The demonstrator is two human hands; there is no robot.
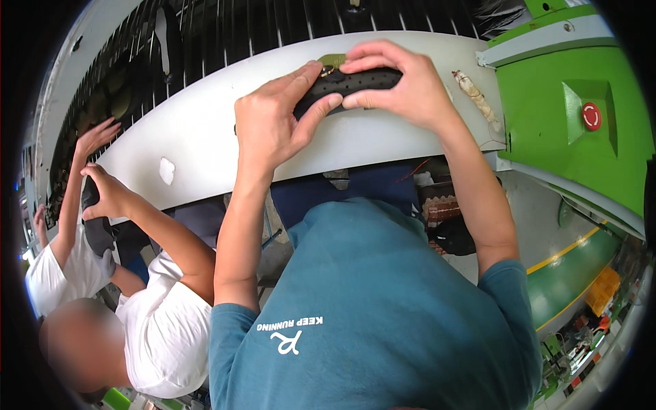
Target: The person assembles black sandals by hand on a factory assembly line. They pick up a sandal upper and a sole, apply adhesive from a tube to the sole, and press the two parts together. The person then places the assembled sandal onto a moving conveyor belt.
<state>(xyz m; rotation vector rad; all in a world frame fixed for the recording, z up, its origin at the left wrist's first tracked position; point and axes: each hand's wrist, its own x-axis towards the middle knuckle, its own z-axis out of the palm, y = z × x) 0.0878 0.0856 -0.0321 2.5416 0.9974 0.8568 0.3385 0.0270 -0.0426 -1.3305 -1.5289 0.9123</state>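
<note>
We found both hands clamped on a black dotted piece [355, 83] at the top center of the frame, over the white surface [212, 130]. The left hand [273, 123] gripped its left end; the right hand [404, 85] gripped its right end, the thumbs near each other along the lower edge. We noted a white scrap [167, 171] left of center, a green machine [529, 109] with a red button [591, 117] at upper right, and a co-worker's white shirt [167, 328] at lower left.

Matt, dotted black piece [361, 83], smooth white worktop [205, 130], smooth green housing [536, 102], cloth shirt [389, 273].
</note>
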